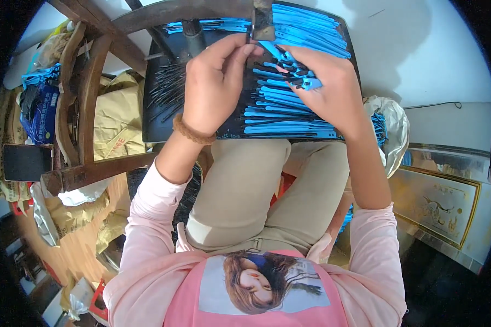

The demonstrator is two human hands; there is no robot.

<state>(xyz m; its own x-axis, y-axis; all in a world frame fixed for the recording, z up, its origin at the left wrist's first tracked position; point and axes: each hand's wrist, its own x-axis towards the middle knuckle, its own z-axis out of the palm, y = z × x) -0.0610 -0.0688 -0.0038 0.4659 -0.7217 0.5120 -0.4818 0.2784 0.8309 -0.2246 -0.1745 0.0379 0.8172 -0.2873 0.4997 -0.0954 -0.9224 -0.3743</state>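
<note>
My left hand (215,76) is pinched closed just under a metal-ended fixture (263,24), on what looks like a thin black rod, mostly hidden by the fingertips. My right hand (333,82) grips a small bunch of blue plastic strips (311,83) with black pieces among them; one strip reaches up to the fixture. Both hands are above a black tray (234,129). Rows of similar blue strips (283,103) lie on it below the right hand, and another pile (308,27) lies at the far side. Loose thin black rods (168,90) are spread left of my left hand.
A wooden frame (90,109) stands left of the tray, its dark beam (185,16) crossing the far side. Beyond it are brown paper sacks (120,120) and a dark flat device (27,162). A white bag (393,131) holding blue strips sits at the right.
</note>
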